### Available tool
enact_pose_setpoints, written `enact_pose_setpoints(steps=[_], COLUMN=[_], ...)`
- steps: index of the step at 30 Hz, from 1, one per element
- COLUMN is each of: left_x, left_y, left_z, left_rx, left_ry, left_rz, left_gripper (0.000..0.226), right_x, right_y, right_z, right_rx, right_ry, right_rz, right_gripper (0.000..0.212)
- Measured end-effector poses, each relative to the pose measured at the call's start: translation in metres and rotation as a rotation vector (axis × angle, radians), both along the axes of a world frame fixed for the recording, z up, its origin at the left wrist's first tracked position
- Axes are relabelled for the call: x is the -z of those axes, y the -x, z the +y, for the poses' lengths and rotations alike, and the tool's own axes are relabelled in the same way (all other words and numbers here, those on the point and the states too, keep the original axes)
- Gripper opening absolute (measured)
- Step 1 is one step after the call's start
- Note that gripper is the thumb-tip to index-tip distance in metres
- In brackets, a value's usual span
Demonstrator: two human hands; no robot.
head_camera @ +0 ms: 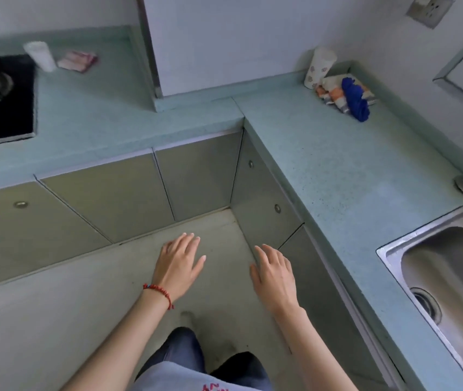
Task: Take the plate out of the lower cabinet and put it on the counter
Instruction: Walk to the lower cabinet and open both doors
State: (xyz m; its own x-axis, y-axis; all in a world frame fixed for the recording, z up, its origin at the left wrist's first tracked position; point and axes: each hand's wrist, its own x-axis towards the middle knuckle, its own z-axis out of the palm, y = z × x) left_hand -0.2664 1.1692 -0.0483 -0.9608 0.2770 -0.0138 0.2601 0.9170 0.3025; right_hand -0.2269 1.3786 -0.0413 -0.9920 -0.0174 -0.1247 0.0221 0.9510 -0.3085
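Note:
No plate is in view. The grey lower cabinet doors [111, 193] under the L-shaped pale green counter [337, 170] are all closed; the doors on the right run [264, 198] carry small round metal knobs. My left hand [179, 263], with a red bead bracelet at the wrist, hovers over the floor with fingers spread and holds nothing. My right hand [274, 275] is also open and empty, its fingertips close to the lower edge of the right-hand cabinet doors.
A black stove [1, 103] with a pan sits at the far left. A white cup [41, 56] and a pink packet [78, 60] lie beside it. A patterned cup [319, 67], cloths with a blue scrubber [356, 98] occupy the corner. A steel sink [450, 277] is at right.

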Motion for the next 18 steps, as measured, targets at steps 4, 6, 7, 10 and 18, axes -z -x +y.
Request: enact_pose_setpoints(steps=[4, 6, 7, 10, 18], left_x=[0.004, 0.004, 0.004, 0.005, 0.016], left_y=[0.013, 0.022, 0.026, 0.041, 0.079], left_z=[-0.024, -0.035, -0.041, -0.061, -0.097], left_rx=[-0.082, -0.123, -0.140, -0.183, -0.240], left_ry=[-0.018, -0.028, -0.027, -0.025, -0.051], left_rz=[-0.012, -0.005, 0.005, 0.015, -0.003], left_gripper=[0.040, 0.039, 0.039, 0.039, 0.042], right_x=[0.001, 0.002, 0.002, 0.003, 0.009], right_y=[0.034, 0.050, 0.058, 0.083, 0.135], right_z=[-0.027, -0.040, -0.046, -0.067, -0.109], right_rx=[-0.095, -0.132, -0.150, -0.200, -0.208], right_ry=[-0.001, 0.006, 0.008, 0.004, 0.050], right_rz=[-0.007, -0.003, -0.004, -0.006, -0.001], right_gripper=[0.042, 0.042, 0.042, 0.042, 0.042])
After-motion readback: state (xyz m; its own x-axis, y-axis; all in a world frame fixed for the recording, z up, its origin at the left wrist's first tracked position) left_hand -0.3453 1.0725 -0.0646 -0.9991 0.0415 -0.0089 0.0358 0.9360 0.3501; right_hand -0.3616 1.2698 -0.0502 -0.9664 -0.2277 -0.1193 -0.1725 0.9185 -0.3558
